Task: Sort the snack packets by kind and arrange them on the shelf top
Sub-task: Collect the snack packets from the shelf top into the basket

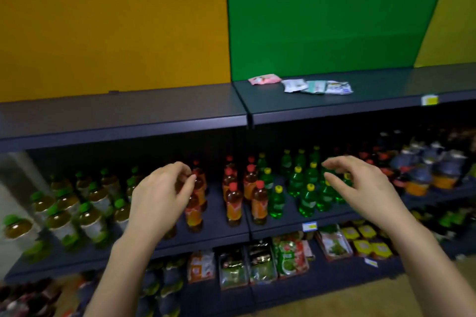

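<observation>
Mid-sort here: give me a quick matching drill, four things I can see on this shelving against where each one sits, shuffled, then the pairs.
Things:
1 pink packet
2 yellow tag
3 red-capped bottles
4 blue tag

Places:
A front edge of the shelf top, at right
B standing on the second shelf
C lying on the shelf top, leftmost item there
D front edge of the second shelf

Pairs: 1-C, 2-A, 3-B, 4-D

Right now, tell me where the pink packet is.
Head view: the pink packet lies on the shelf top, right of its seam, before the green wall panel, left of the white and green packets.
</observation>
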`<state>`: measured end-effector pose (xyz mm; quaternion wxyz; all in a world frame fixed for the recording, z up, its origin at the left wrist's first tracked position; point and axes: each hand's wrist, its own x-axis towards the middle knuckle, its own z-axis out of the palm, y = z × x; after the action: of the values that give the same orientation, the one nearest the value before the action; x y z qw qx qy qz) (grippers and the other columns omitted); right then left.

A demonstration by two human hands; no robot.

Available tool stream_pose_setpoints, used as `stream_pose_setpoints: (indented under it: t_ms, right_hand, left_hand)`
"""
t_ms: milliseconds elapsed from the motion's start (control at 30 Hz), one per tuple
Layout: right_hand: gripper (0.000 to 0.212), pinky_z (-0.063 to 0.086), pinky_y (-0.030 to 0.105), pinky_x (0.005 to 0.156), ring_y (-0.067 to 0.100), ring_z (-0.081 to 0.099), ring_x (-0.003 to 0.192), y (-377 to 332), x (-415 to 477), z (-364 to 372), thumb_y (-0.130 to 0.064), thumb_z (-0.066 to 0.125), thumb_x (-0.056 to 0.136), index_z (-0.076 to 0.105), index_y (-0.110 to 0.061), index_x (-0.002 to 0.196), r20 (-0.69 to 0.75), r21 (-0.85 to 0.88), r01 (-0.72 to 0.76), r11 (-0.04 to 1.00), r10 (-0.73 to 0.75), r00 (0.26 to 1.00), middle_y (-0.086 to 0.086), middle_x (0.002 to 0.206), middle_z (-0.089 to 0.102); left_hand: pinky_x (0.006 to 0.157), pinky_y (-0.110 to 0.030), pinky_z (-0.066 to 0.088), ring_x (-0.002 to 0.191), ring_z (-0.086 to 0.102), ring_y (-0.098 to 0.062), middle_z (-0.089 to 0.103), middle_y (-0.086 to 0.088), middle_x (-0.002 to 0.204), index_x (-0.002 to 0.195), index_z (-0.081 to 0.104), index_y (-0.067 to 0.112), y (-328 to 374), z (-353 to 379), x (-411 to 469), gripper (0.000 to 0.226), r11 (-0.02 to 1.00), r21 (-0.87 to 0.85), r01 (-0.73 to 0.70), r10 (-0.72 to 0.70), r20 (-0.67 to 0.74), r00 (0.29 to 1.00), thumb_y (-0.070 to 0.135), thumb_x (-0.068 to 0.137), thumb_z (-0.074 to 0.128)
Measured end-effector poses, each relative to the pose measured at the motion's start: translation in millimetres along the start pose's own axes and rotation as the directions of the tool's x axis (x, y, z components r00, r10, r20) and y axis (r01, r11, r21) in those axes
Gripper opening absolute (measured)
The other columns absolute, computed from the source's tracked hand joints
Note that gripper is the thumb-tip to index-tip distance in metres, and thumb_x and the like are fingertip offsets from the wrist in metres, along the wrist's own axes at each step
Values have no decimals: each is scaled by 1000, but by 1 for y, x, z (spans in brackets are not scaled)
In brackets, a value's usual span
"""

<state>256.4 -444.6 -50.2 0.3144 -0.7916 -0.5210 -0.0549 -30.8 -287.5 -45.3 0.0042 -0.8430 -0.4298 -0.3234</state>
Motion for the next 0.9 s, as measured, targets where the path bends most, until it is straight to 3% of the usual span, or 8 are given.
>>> stream_pose_setpoints:
  t_ms: [267, 433, 633, 900]
  right_hand:
    - [17, 49, 29, 79, 10, 60, 91, 103, 41, -27, -22, 62, 87, 66, -22, 104, 2, 56, -63, 996, 63, 998, -9, 95, 63]
    - [15, 52, 35, 82, 13, 62, 88, 131, 99, -34, -19, 63, 85, 67, -21, 100, -1, 90, -10, 996, 10, 1000, -7, 94, 65]
    - [16, 49, 39, 89, 17, 63, 92, 135, 182, -25, -20, 62, 85, 67, -19, 100, -3, 130, 25, 991, -24, 1000, -3, 98, 68]
    - [29, 41, 28, 86, 22, 61, 103, 126, 315, 8, -26, 55, 90, 64, -11, 114, 57, 64, 11, 998, -14, 998, 4, 112, 68]
  left_hand:
    - [57, -21, 34, 79, 56, -8, 59, 15, 85, 99, 61, 26, 100, 78, 47, 17, 997, -77, -8, 8, 2, 1000, 37, 90, 52]
    - [59, -23, 36, 84, 60, -11, 62, 12, 86, 98, 62, 24, 137, 107, 86, 16, 997, -72, -9, 6, -45, 999, 35, 90, 54]
    - [64, -31, 38, 92, 61, -24, 66, 2, 92, 95, 60, 18, 151, 128, 159, 17, 999, 30, -38, 40, -70, 997, 33, 90, 53]
    - [69, -30, 36, 101, 58, -25, 66, 0, 105, 105, 58, 17, 134, 167, 293, 22, 983, 151, -108, 110, -3, 994, 33, 93, 48]
